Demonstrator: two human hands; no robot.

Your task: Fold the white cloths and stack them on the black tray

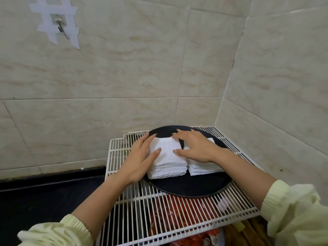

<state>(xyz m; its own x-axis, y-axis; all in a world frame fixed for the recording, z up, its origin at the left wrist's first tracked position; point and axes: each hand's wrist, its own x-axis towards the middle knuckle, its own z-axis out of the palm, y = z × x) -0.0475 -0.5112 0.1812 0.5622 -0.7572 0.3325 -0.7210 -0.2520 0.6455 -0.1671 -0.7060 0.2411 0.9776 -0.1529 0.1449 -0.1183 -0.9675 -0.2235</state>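
A round black tray (191, 188) lies on a white wire rack in the corner. Two stacks of folded white cloths stand side by side on it: a taller left stack (166, 162) and a lower right stack (204, 168). My left hand (142, 157) lies flat against the left side and top of the left stack, fingers straight. My right hand (193, 145) rests flat across the top of both stacks, fingers spread, covering most of the right one.
The white wire rack (177, 219) sits over red packaging (179, 210) and brown sticks at the lower right. Tiled walls close in behind and to the right. A black counter (44, 192) lies to the left. A metal hook (61, 25) is taped to the wall.
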